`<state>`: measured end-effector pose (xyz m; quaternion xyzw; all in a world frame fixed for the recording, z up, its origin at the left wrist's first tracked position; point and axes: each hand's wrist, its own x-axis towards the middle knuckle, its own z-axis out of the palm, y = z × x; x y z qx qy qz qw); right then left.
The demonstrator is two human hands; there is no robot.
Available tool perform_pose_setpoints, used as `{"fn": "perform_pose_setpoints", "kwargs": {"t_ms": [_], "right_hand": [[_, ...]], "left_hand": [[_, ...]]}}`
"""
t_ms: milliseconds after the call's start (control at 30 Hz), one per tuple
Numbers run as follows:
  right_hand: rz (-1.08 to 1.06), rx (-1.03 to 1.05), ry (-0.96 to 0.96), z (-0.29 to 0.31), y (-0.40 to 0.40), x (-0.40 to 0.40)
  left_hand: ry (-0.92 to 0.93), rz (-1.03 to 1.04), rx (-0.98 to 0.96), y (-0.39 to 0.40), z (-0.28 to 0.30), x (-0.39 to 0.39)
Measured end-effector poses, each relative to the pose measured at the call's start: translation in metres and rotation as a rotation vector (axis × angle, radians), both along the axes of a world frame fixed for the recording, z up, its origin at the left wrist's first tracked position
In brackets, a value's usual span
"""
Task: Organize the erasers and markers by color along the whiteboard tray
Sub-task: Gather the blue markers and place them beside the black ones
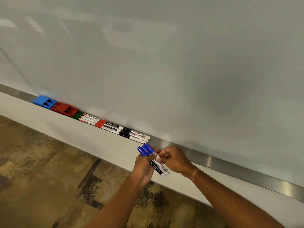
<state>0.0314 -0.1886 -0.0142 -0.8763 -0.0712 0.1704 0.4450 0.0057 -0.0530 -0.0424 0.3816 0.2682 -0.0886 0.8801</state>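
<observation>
A bundle of blue-capped markers [146,149] sits in my left hand [144,165], which grips them just below the metal tray [230,163]. My right hand [174,159] pinches the same bundle from the right side. On the tray to the left lie a blue eraser [44,101], a red eraser [65,109], green-capped markers [77,116], red-capped markers [100,123] and black-capped markers [125,131], laid end to end in a row.
The whiteboard [164,63] fills the upper view. A white wall strip [82,137] runs under the tray, with patterned brown floor [49,178] below. The tray stretch to the right of my hands holds nothing.
</observation>
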Motion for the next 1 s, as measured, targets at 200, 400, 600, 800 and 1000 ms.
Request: {"fn": "perform_pose_setpoints", "kwargs": {"t_ms": [200, 400, 600, 800, 1000], "right_hand": [[0.045, -0.257, -0.154, -0.003, 0.008, 0.023], [0.114, -0.521, -0.223, -0.004, 0.007, 0.044], [0.122, -0.565, -0.210, -0.012, 0.009, 0.051], [0.104, -0.505, -0.190, -0.019, 0.006, 0.058], [0.138, -0.502, -0.190, -0.023, 0.004, 0.062]], "left_hand": [[0.036, 0.027, -0.010, 0.021, -0.013, 0.004], [0.074, 0.081, -0.024, 0.036, -0.018, 0.006], [0.084, 0.125, -0.019, 0.044, -0.018, 0.008], [0.092, 0.141, -0.020, 0.043, -0.015, 0.010], [0.082, 0.134, -0.019, 0.039, -0.010, 0.011]]}}
